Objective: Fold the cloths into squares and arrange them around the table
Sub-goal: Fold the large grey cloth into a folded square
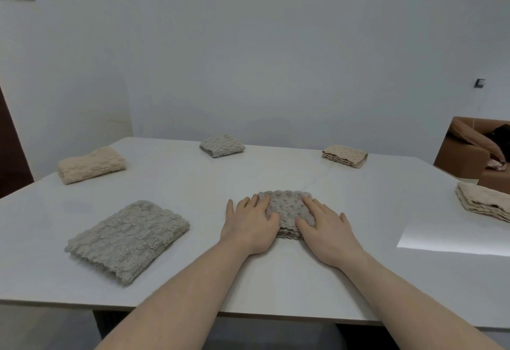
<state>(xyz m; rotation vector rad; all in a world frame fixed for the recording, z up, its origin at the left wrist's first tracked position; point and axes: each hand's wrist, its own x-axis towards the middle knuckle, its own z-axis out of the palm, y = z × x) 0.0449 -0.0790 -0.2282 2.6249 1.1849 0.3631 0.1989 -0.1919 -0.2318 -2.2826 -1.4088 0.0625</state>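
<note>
Left hand (249,224) and right hand (325,228) flat on grey folded cloth (287,207); five more folded cloths around white table (248,173).

Bare surface (276,173) lies open at 12 o'clock; folded grey cloth (128,240) blocks 9 o'clock, beige cloth (485,204) 3 o'clock.

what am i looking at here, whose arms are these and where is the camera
There is no machine here. The single picture comes from a camera worn on a person's head, looking forward and down, so the two bare arms belong to the wearer. Both hands lie on a small folded grey textured cloth in front of them: the left hand on its left side, the right hand on its right, fingers fairly straight, pressing rather than gripping. Around the white table lie five more folded cloths: a larger grey one at near left, a beige one at far left, a grey one at the back, and beige ones at far right and the right edge.
</note>
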